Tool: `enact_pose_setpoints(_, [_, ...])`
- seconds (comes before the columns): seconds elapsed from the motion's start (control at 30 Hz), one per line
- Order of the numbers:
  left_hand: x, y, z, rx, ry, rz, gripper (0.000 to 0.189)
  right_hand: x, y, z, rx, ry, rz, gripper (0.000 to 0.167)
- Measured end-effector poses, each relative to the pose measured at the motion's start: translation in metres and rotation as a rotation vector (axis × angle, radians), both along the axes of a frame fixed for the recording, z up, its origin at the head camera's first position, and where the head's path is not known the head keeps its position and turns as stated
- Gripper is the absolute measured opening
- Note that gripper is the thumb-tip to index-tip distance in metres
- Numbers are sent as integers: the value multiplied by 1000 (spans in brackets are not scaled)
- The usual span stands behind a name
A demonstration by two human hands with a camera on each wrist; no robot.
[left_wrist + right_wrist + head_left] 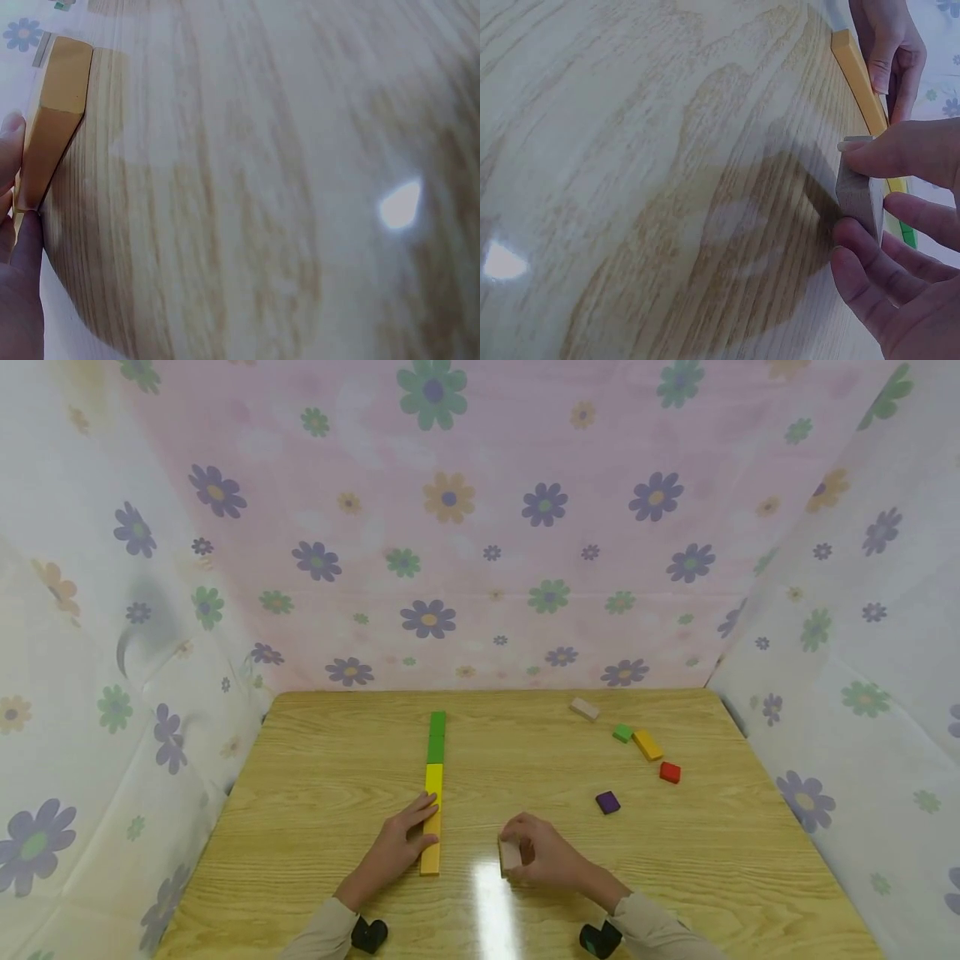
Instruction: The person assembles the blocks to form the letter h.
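Note:
A straight row of blocks runs away from me, green (437,737) at the far end and yellow (433,777) to orange-yellow (430,860) at the near end. My left hand (397,843) rests against this row from its left side, fingertips and thumb across the yellow part. In the left wrist view the orange-yellow block (64,82) lies flat beside those fingers. To the right of the row, my right hand (551,856) pinches a plain wooden block (859,195) between thumb and fingers. This block stands out close over the table, roughly parallel to the row.
Loose blocks lie on the right of the wooden table (337,777): purple (607,802), red (670,772), orange-yellow (647,745), green (622,733) and plain wood (584,709). Flowered cloth (480,568) walls the back and both sides.

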State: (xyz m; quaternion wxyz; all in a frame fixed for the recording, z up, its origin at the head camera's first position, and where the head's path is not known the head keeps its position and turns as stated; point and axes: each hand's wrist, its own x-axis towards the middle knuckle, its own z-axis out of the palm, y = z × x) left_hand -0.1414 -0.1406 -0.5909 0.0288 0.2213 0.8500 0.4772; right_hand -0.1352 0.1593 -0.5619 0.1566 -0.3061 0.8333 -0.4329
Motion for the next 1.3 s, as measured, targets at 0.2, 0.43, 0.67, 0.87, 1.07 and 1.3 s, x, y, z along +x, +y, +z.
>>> enact_pose_setpoints(0.2, [-1, 1, -1, -11, 15, 13, 50, 2, 0, -1, 8, 35, 10, 43])
enact_pose_setpoints(0.43, [-1, -1, -6, -11, -30, 13, 51, 4, 0, -1, 31, 2, -7, 44])
enact_pose_setpoints(0.67, [-3, -2, -9, 2, -16, 2, 53, 4, -1, -6, 36, 1, -29, 43])
enact_pose_setpoints(0.87, [-2, -2, -7, 0, -5, 2, 51, 5, -1, -7, 45, 6, -38, 43])
enact_pose_setpoints(1.07, [-1, -1, -7, -5, -20, 7, 52, 8, -1, -8, 51, 5, -48, 44])
enact_pose_setpoints(1.3, [-2, -1, -5, 8, -22, 4, 51, 9, -1, -7, 26, 8, -43, 45])
